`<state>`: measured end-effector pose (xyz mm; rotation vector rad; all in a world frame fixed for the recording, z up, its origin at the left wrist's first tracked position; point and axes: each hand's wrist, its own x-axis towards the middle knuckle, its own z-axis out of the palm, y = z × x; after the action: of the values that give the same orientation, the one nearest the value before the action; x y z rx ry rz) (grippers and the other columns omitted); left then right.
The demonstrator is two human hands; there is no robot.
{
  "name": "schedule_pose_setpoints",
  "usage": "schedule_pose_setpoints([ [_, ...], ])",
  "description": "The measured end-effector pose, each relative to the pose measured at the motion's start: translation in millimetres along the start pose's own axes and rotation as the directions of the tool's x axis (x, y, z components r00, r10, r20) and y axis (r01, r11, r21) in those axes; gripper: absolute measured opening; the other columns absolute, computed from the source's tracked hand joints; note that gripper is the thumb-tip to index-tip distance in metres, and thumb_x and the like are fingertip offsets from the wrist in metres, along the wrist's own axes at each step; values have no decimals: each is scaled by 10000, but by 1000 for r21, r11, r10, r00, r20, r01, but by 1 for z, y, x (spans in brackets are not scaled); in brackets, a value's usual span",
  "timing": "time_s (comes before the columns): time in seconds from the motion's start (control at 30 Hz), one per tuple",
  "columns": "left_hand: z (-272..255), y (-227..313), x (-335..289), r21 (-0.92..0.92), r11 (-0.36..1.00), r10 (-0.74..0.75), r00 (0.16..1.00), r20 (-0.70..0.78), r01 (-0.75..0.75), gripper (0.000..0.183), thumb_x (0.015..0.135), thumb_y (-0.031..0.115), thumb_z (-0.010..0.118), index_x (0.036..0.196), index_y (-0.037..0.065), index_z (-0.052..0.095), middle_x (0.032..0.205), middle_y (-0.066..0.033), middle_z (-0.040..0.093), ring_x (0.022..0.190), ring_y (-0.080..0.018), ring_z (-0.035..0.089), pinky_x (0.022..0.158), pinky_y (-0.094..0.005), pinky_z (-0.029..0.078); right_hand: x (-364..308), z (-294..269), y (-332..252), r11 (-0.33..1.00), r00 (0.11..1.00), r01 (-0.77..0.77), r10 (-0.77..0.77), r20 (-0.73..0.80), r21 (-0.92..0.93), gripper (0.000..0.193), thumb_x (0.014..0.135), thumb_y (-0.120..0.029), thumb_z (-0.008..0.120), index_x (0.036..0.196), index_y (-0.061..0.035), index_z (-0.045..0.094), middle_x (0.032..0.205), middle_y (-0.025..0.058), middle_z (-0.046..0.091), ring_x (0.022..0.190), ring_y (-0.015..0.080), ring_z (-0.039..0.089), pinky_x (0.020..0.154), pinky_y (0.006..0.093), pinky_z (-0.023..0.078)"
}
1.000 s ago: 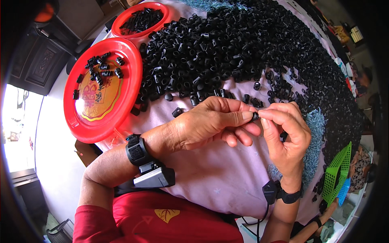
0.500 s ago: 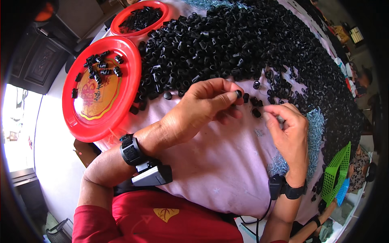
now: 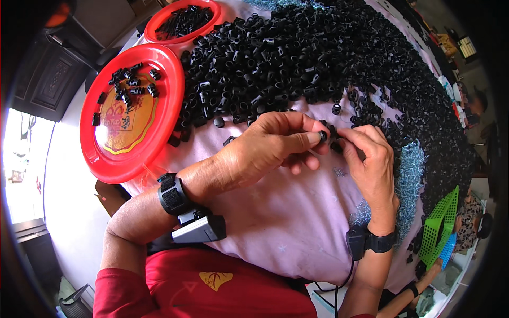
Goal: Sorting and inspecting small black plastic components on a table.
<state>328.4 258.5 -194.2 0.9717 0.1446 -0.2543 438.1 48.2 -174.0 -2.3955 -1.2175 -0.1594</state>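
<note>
My left hand (image 3: 283, 140) pinches a small, round, black plastic cord-lock part (image 3: 322, 136) between thumb and index finger; its other fingers curl beneath. Close on its right, my right hand (image 3: 368, 159) has thumb and fingers drawn together, the tips against small black pieces (image 3: 336, 146) by the cloth. Whatever lies inside that pinch is hidden. Beyond both hands spreads a large heap of hollow black barrel-shaped parts (image 3: 265, 58). Silvery-blue small metal pieces, apparently springs (image 3: 411, 185), are piled beside my right wrist.
A red plate (image 3: 172, 114) at the left carries several black cord locks. Behind it, another red dish (image 3: 216, 11) is filled with black parts. Pink cloth (image 3: 286, 222) covers the table. Green (image 3: 440, 228) and blue (image 3: 448, 249) baskets and another person's arm (image 3: 405, 297) are at the lower right.
My left hand has moved slightly right and down with the black part. My right hand has shifted left and slightly up, bringing its fingertips to the black pieces, close to the left hand.
</note>
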Motion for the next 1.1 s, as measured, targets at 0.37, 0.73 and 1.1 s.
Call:
schedule_pose_setpoints([
  [0.37, 4, -11, 2, 2, 1000, -9, 999, 32, 9, 242, 1033, 177, 607, 1230, 38, 624, 1056, -60, 713, 836, -100, 689, 635, -205, 523, -2, -2, -26, 889, 989, -78, 125, -74, 450, 66, 961, -49, 664, 1002, -15, 701, 852, 31, 648, 695, 88, 568, 582, 249, 437],
  [0.73, 9, -6, -1, 92, 995, 27, 1000, 8, -28, 234, 1031, 176, 611, 1203, 18, 627, 1007, -41, 690, 854, -118, 699, 667, -230, 548, -7, -7, -28, 779, 982, -159, 186, 18, 606, 114, 894, -22, 719, 1003, -2, 695, 858, 24, 681, 681, 63, 572, 591, 216, 455],
  [1.1, 6, -13, 3, 206, 970, 128, 992, 15, -128, 231, 1012, 138, 638, 1197, 0, 624, 996, -39, 696, 839, -94, 691, 666, -226, 551, -5, -6, -36, 913, 994, -48, 82, -67, 405, 212, 877, 16, 715, 1085, -7, 744, 817, 60, 690, 635, 92, 555, 572, 237, 451],
])
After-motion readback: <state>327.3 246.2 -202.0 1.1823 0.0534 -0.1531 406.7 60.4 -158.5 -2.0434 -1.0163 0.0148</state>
